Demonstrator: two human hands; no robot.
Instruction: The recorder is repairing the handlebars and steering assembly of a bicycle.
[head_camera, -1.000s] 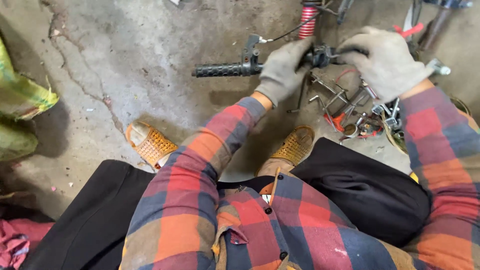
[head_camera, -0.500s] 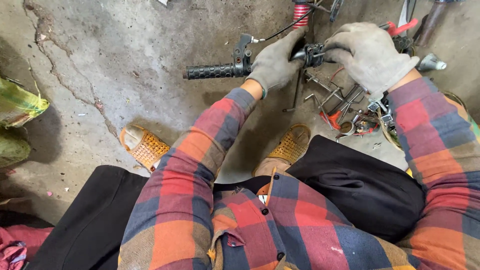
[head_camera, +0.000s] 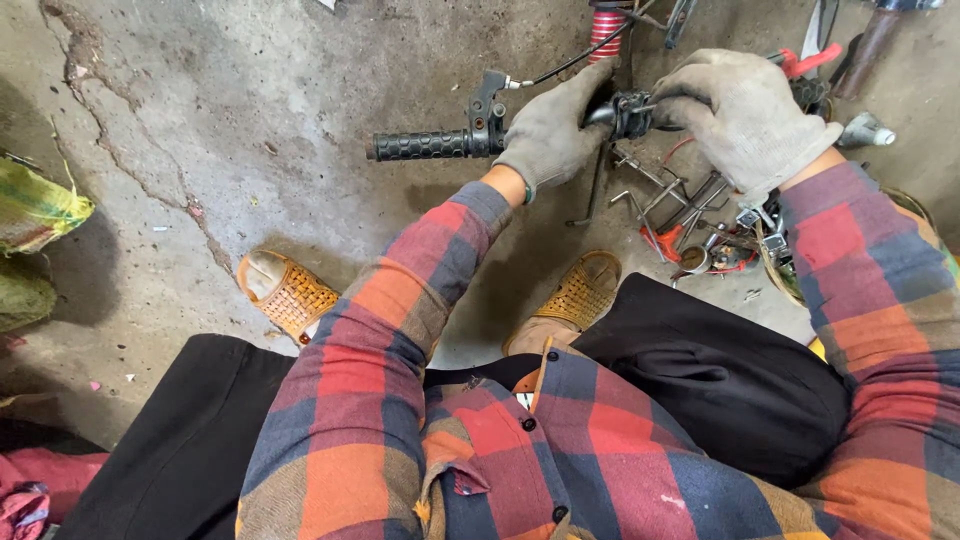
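A: Starting near. What's closest to you?

B: I'm squatting, plaid sleeves and black trousers filling the bottom, woven sandals (head_camera: 287, 293) planted on the cracked concrete floor (head_camera: 200, 120).

A: Hands?

B: Both gloved. My left hand (head_camera: 553, 130) is wrapping around the handlebar (head_camera: 470, 143) just beside the lever bracket, clenched on the bar. My right hand (head_camera: 742, 110) is closing over the black switch housing (head_camera: 630, 112) at the other end, fingers curled on it.

A: Where's the bar sitting?

B: It's being held off the floor, level, black rubber grip (head_camera: 418, 146) sticking out to the left, cable running up from the bracket.

A: Anything changing from the earlier frames?

B: Barely. The bar is sitting a touch further left and lower in view than a second ago; both grasps are staying the same, so I'm reading it as steadying, not releasing.

A: Further out?

B: Loose tools (head_camera: 680, 215) are lying below my right hand, a red spring (head_camera: 604, 30) beyond.
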